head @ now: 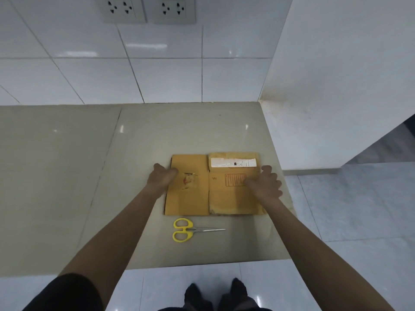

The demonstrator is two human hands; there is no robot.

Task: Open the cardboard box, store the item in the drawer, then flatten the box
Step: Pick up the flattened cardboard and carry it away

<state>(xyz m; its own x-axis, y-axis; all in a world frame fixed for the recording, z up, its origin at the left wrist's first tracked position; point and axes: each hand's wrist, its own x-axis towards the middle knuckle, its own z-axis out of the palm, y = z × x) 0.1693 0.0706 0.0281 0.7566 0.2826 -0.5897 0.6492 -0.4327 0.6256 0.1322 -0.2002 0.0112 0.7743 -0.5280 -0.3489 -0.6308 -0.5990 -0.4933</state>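
A brown cardboard box (202, 196) lies flat on the beige counter (89, 176), its panels spread side by side, with a white label on the upper right panel. My left hand (162, 178) rests on the box's left edge, thumb on top of the panel. On the right edge sits my right hand (265, 184), fingers curled over the side and thumb pressing the printed panel. No drawer or stored item is in view.
Yellow-handled scissors (186, 230) lie shut on the counter just in front of the box, blades pointing right. A tiled wall with two sockets (148, 10) rises behind. The counter ends at the right, with floor (348, 209) below.
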